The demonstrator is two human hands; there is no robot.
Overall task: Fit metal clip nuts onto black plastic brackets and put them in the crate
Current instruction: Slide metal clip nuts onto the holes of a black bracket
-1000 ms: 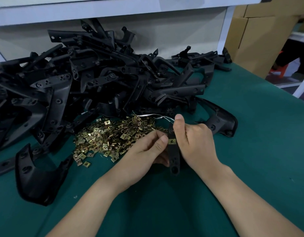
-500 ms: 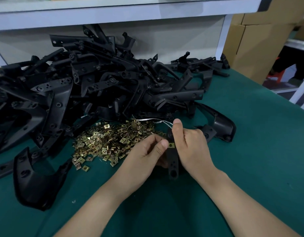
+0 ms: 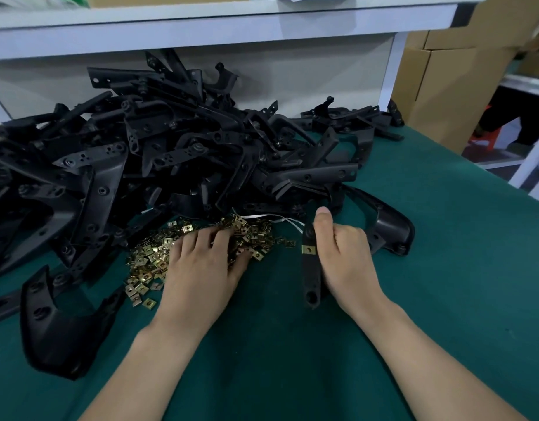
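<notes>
While right hand [image 3: 344, 256] fingers curl round bracket [image 3: 311, 278], clip nut [image 3: 307, 249] on its edge, left hand [image 3: 201, 268] fingers spread flat on nut heap [image 3: 146, 262]; green desk [image 3: 444, 268] runs rightward to edge.

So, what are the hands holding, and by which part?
Right hand grips the black bracket by its upper strip, beside its clip nut. Left hand rests on the clip nut pile; any hold is hidden.

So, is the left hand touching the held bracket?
No, the left hand lies on the clip nut pile, apart from the bracket that the right hand grips.
</notes>
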